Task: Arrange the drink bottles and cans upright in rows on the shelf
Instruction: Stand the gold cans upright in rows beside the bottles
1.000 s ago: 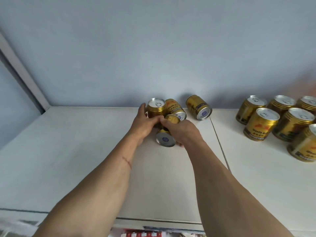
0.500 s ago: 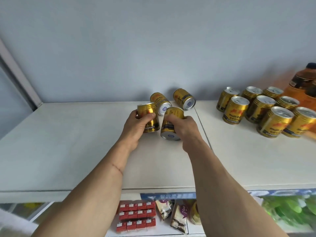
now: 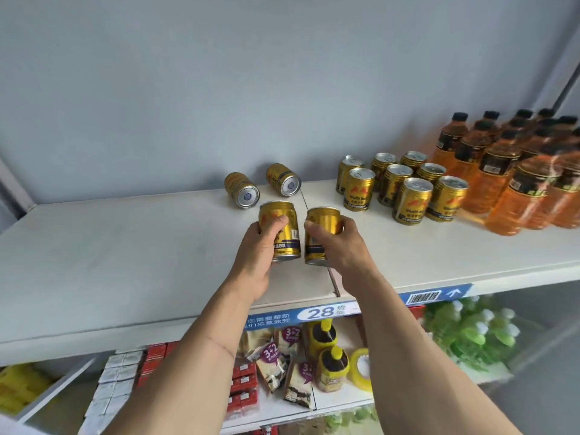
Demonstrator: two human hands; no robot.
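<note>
My left hand (image 3: 257, 252) grips a gold can (image 3: 284, 233), held upright above the white shelf (image 3: 125, 246). Beside it, my right hand (image 3: 340, 246) grips a second gold can (image 3: 320, 227), also roughly upright. Behind them two gold cans lie on their sides near the back wall, one on the left (image 3: 241, 189) and one on the right (image 3: 283, 179), their bases facing me. To the right, several gold cans (image 3: 411, 200) stand upright in rows. Orange drink bottles (image 3: 502, 183) with black caps stand in rows further right.
The shelf's left half is bare white board. A seam (image 3: 317, 237) splits the shelf under my hands. A blue price strip (image 3: 323, 312) runs along the front edge. The lower shelf holds red boxes (image 3: 244, 387), snack packets and yellow-capped bottles (image 3: 329, 362).
Both hands have lifted their cans off the shelf and drawn them toward me, turning the right-hand can upright. The view has pulled back and swung right, revealing the bottles and the lower shelf.
</note>
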